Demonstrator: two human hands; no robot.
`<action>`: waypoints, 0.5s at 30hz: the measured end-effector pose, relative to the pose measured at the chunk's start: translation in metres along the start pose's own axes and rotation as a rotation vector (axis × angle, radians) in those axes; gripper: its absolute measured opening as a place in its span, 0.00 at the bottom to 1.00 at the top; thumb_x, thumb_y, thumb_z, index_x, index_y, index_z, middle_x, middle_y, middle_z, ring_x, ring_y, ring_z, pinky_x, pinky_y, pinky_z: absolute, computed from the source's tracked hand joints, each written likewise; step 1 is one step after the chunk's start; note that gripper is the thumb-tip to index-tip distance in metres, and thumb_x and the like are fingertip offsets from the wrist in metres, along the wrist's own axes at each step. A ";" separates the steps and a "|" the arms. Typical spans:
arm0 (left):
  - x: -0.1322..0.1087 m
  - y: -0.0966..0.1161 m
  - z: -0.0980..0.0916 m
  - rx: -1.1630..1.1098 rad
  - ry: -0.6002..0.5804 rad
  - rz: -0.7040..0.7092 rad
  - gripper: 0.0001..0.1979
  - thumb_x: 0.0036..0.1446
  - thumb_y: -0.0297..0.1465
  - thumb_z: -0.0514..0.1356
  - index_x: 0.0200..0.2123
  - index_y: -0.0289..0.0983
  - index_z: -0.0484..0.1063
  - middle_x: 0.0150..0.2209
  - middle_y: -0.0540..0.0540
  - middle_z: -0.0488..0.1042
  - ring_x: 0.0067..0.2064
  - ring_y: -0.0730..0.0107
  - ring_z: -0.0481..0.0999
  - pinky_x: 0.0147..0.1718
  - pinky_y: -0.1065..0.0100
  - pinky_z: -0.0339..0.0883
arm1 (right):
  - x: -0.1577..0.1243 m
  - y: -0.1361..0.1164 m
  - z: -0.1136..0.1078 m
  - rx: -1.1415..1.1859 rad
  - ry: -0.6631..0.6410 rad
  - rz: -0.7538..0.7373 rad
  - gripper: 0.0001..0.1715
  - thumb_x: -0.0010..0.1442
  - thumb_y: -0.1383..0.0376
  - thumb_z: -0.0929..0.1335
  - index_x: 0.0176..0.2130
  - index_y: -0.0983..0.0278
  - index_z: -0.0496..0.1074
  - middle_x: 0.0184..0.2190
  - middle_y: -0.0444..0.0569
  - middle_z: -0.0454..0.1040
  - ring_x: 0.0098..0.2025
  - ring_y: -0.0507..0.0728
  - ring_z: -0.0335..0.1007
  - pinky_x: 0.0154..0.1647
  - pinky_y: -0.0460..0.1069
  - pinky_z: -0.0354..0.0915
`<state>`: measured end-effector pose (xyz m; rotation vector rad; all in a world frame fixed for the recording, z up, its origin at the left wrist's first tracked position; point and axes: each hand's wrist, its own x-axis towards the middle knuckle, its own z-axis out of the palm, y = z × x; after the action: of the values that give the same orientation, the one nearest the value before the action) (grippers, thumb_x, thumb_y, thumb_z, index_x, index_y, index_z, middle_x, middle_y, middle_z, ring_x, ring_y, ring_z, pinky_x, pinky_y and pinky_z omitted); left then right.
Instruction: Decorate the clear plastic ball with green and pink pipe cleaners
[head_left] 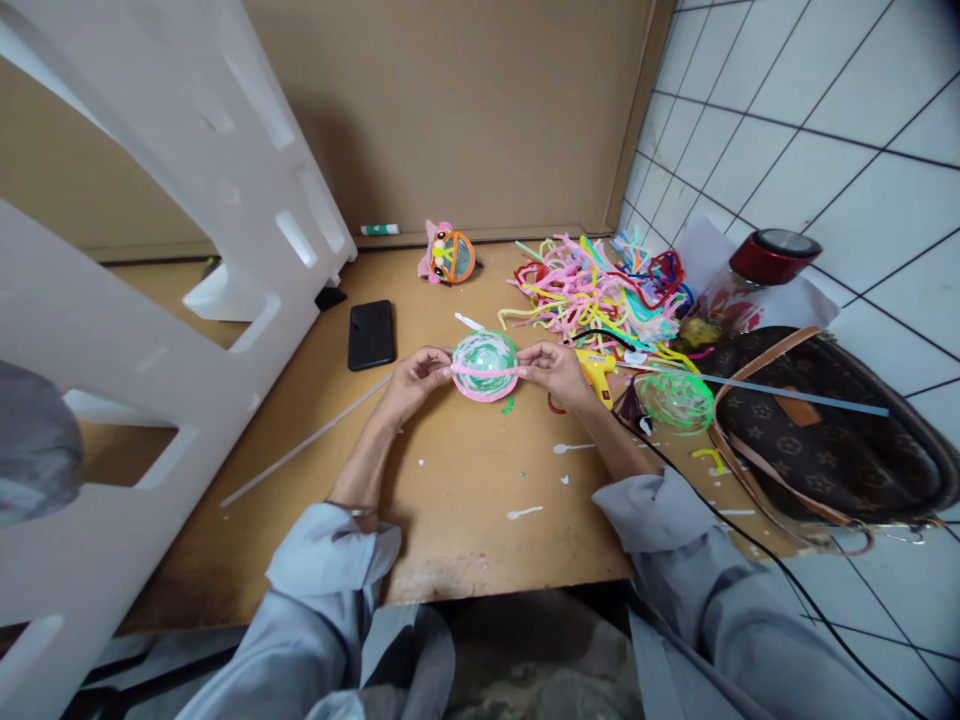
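From the head view, the left hand [411, 382] and right hand [553, 371] pinched opposite sides of 1 clear round ball [485, 365], banded by a fuzzy pink pipe cleaner [480, 371], above the wooden table [465, 500]. A yellow glue gun [598, 369] lay just right of the right hand.

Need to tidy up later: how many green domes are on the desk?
2. One green dome is held between the left hand and right hand; the other dome lies to its right, beside the brown bag. The pipe cleaner pile could hide more.
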<state>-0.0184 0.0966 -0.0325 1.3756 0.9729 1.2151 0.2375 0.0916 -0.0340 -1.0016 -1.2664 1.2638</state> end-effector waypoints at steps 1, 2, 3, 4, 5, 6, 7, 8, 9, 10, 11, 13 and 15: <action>0.000 0.000 0.000 0.000 -0.006 0.004 0.23 0.38 0.45 0.76 0.30 0.36 0.73 0.42 0.43 0.80 0.42 0.64 0.78 0.46 0.62 0.72 | -0.001 -0.001 0.000 -0.010 -0.014 0.000 0.24 0.34 0.56 0.81 0.29 0.62 0.74 0.25 0.42 0.76 0.29 0.51 0.72 0.34 0.49 0.71; 0.000 0.001 -0.001 0.000 -0.010 0.009 0.23 0.38 0.44 0.76 0.30 0.36 0.74 0.41 0.43 0.80 0.42 0.64 0.78 0.46 0.62 0.72 | -0.002 -0.002 0.000 -0.022 -0.030 0.000 0.22 0.35 0.56 0.81 0.28 0.62 0.73 0.25 0.41 0.76 0.28 0.51 0.71 0.33 0.48 0.70; 0.000 0.001 -0.001 0.001 -0.011 0.015 0.23 0.38 0.44 0.76 0.30 0.36 0.74 0.41 0.43 0.80 0.42 0.64 0.78 0.45 0.63 0.72 | -0.003 -0.003 -0.001 -0.037 -0.049 -0.001 0.21 0.36 0.56 0.81 0.27 0.62 0.73 0.24 0.41 0.75 0.27 0.51 0.71 0.32 0.48 0.69; 0.000 0.001 -0.001 0.003 -0.011 0.021 0.23 0.38 0.44 0.76 0.30 0.36 0.74 0.41 0.43 0.80 0.42 0.64 0.78 0.45 0.63 0.72 | -0.004 -0.004 -0.001 -0.053 -0.069 -0.003 0.20 0.37 0.57 0.80 0.26 0.62 0.73 0.24 0.41 0.75 0.27 0.51 0.70 0.32 0.47 0.69; 0.000 0.002 -0.001 0.005 -0.011 0.025 0.23 0.38 0.44 0.76 0.31 0.36 0.74 0.41 0.43 0.80 0.42 0.64 0.78 0.44 0.63 0.72 | -0.005 -0.005 -0.001 -0.068 -0.085 -0.005 0.18 0.39 0.57 0.80 0.26 0.61 0.73 0.23 0.41 0.74 0.26 0.51 0.69 0.31 0.47 0.68; -0.001 0.002 -0.001 0.008 -0.012 0.028 0.23 0.38 0.44 0.76 0.31 0.36 0.74 0.41 0.43 0.80 0.41 0.64 0.78 0.44 0.63 0.72 | -0.005 -0.005 -0.001 -0.081 -0.090 -0.012 0.18 0.39 0.57 0.80 0.26 0.61 0.73 0.23 0.41 0.74 0.27 0.51 0.69 0.32 0.48 0.69; -0.001 0.002 0.000 0.012 -0.013 0.031 0.23 0.38 0.44 0.76 0.31 0.36 0.74 0.41 0.43 0.80 0.41 0.65 0.78 0.43 0.64 0.72 | -0.006 -0.005 -0.001 -0.090 -0.081 -0.028 0.17 0.40 0.57 0.79 0.26 0.61 0.74 0.25 0.42 0.74 0.27 0.51 0.69 0.33 0.48 0.69; -0.001 0.003 0.000 0.016 -0.015 0.033 0.23 0.38 0.43 0.76 0.31 0.36 0.74 0.41 0.43 0.80 0.40 0.65 0.78 0.43 0.64 0.72 | -0.006 -0.005 -0.002 -0.096 -0.067 -0.051 0.16 0.39 0.57 0.79 0.26 0.61 0.74 0.27 0.43 0.74 0.29 0.52 0.70 0.35 0.49 0.70; -0.002 0.003 0.000 0.020 -0.017 0.035 0.22 0.38 0.43 0.76 0.31 0.36 0.74 0.40 0.43 0.79 0.40 0.66 0.77 0.43 0.64 0.72 | -0.006 -0.005 -0.002 -0.100 -0.051 -0.077 0.16 0.39 0.58 0.79 0.25 0.61 0.74 0.31 0.45 0.75 0.32 0.53 0.72 0.38 0.50 0.71; -0.002 0.004 0.000 0.021 -0.018 0.037 0.22 0.39 0.43 0.76 0.31 0.36 0.74 0.40 0.43 0.79 0.39 0.66 0.77 0.42 0.64 0.72 | -0.005 -0.004 -0.003 -0.100 -0.039 -0.101 0.16 0.39 0.58 0.79 0.25 0.62 0.75 0.36 0.47 0.76 0.36 0.54 0.73 0.42 0.51 0.71; -0.002 0.004 0.001 0.020 -0.018 0.037 0.22 0.39 0.43 0.76 0.31 0.36 0.74 0.39 0.43 0.79 0.39 0.66 0.77 0.42 0.64 0.72 | -0.005 -0.004 -0.003 -0.096 -0.034 -0.116 0.16 0.38 0.59 0.79 0.25 0.62 0.75 0.39 0.48 0.76 0.39 0.55 0.74 0.45 0.52 0.71; -0.003 0.005 0.001 0.017 -0.022 0.036 0.22 0.38 0.43 0.76 0.31 0.36 0.74 0.39 0.44 0.79 0.38 0.67 0.76 0.42 0.64 0.72 | -0.005 -0.004 -0.004 -0.080 -0.046 -0.113 0.15 0.38 0.59 0.79 0.25 0.62 0.75 0.43 0.51 0.76 0.44 0.57 0.75 0.49 0.53 0.70; -0.003 0.005 0.001 0.020 -0.027 0.042 0.22 0.38 0.43 0.76 0.31 0.36 0.75 0.39 0.43 0.79 0.39 0.66 0.76 0.43 0.64 0.71 | -0.005 -0.004 -0.006 -0.067 -0.067 -0.091 0.15 0.39 0.60 0.79 0.25 0.62 0.75 0.42 0.51 0.76 0.45 0.58 0.75 0.48 0.53 0.71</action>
<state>-0.0182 0.0927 -0.0277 1.4313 0.9442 1.2178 0.2441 0.0871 -0.0308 -0.9448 -1.3985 1.1994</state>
